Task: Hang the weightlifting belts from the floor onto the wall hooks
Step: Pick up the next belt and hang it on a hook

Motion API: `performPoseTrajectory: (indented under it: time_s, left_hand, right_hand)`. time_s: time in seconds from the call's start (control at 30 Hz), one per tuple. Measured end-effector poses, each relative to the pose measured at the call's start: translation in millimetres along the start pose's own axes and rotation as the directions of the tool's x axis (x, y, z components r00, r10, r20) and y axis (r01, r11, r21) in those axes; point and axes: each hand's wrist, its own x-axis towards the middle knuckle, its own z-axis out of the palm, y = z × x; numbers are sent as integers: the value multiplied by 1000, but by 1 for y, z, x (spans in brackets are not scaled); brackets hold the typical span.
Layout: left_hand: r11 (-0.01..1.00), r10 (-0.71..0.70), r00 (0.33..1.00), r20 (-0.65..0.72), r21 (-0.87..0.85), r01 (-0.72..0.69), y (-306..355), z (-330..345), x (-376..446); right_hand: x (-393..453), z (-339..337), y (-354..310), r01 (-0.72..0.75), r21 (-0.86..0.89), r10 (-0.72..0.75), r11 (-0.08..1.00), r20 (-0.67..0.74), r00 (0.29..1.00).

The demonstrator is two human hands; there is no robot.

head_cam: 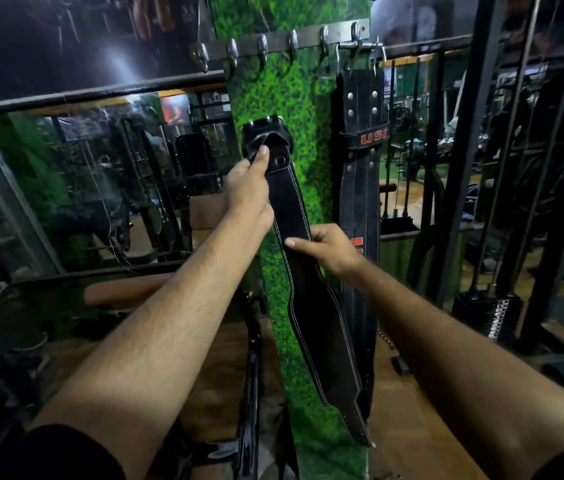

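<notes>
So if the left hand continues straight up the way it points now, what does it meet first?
Probably the hook rail. The left hand grips the black belt near its buckle end and points up the green panel, where the hooks look free. Depth is unclear.

Black leather belt (311, 299), white stitching, held up in front of the green turf-covered pillar (266, 98), buckle end up, punched tail end hanging down. Not on a hook yet. Second black belt (362, 109), red "USI" lettering, already hangs by its buckle from the rightmost hook of the metal hook rail (280, 41). Other hooks bare.
</notes>
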Motion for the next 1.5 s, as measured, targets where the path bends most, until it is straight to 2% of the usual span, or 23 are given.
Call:
performPoseTrajectory:
  time_s: [0.1,0.17,0.27,0.37,0.4,0.47,0.53,0.6,0.63,0.77,0.83,0.97,1.17,1.23,1.3,1.4,1.5]
  left_hand:
    - [999,-45,999,-27,-29,44,-6,-2,2]
    - [997,-59,998,-27,-49,58,-10,-4,3]
    - [996,-78,997,-19,-51,77,-10,-6,3]
    - [994,-65,997,-29,-84,63,-5,-14,4]
    - [994,-64,998,-25,-93,61,-2,-17,7]
    - [993,-56,998,-14,-104,55,6,-24,14]
    - [994,-37,999,5,-104,37,11,-28,20]
    - [997,-35,999,13,-66,36,11,-29,16]
    - [999,-37,999,3,-37,37,8,-31,12]
    - [998,-54,998,17,18,53,-14,-49,11]
    - [997,-55,996,69,54,51,-20,-55,7]
    - [993,-39,989,140,113,24,-21,-59,-2]
    - [972,58,967,249,206,-112,-21,-66,-21]
    - [971,34,963,267,219,-95,-23,-69,-19]
    - [976,39,978,204,204,-81,-21,-68,-13]
    - [961,153,982,113,214,-174,-17,-60,-8]
    - [939,214,975,67,262,-224,-17,-46,1]
  right_hand:
    - [-22,-1,43,-75,-135,73,988,-23,997]
    - [-31,-6,65,-178,-315,176,932,-34,984]
    - [-36,-14,87,-312,-556,346,771,-45,937]
    - [-41,-19,90,-353,-769,475,533,-73,877]
    - [-42,-20,90,-363,-792,495,490,-89,864]
    - [-42,-21,84,-379,-758,489,531,-91,867]
    - [-34,-13,69,-383,-601,432,701,-68,899]
    - [-21,0,46,-296,-383,288,875,-80,954]
    - [-13,6,34,-259,-283,237,923,-111,965]
    - [5,23,-17,-156,40,161,987,-254,954]
    - [11,26,-29,-140,96,163,985,-294,942]
    - [21,38,-55,-107,100,135,989,-345,929]
    - [37,44,-80,-64,74,88,995,-394,915]
    - [40,42,-77,-52,50,68,997,-397,915]
    - [43,39,-73,-23,29,32,999,-390,920]
    - [48,33,-72,60,13,-50,998,-394,918]
    - [60,18,-64,137,-88,-162,987,-418,894]
